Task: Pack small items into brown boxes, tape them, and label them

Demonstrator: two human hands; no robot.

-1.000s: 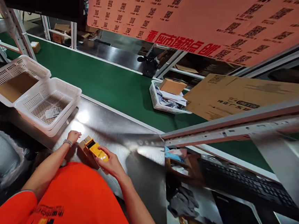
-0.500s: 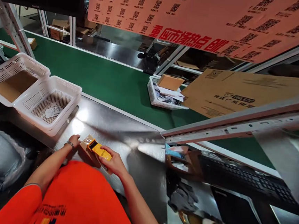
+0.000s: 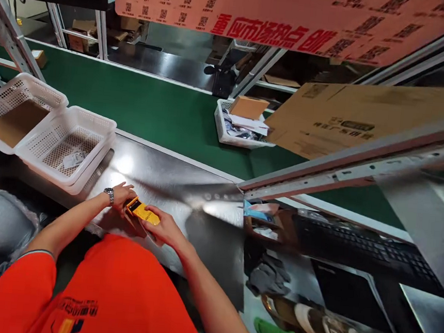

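Observation:
A small brown cardboard box (image 3: 134, 225) lies at the near edge of the metal bench, mostly covered by my hands and a tool. My left hand (image 3: 123, 195), with a metal watch at the wrist, grips its left end, some fingers reaching out over the top. In my right hand (image 3: 164, 228) is a yellow tape dispenser (image 3: 145, 213) with a dark opening at its front, held against the top of the box. The dispenser's front end is close beside my left fingers. The underside of the box is hidden.
White plastic baskets (image 3: 68, 173) stand at the left, one holding a label, another a flat cardboard piece (image 3: 18, 123). Beyond the metal bench (image 3: 160, 166) runs a green belt (image 3: 164, 115) carrying a filled white basket (image 3: 221, 127). A metal post (image 3: 307, 169) and keyboard (image 3: 370, 247) are at the right.
My left hand has moved from beside the box onto its left end, its fingers reaching further out. The dispenser, still in my right hand, has shifted slightly left. The camera view has shifted a little.

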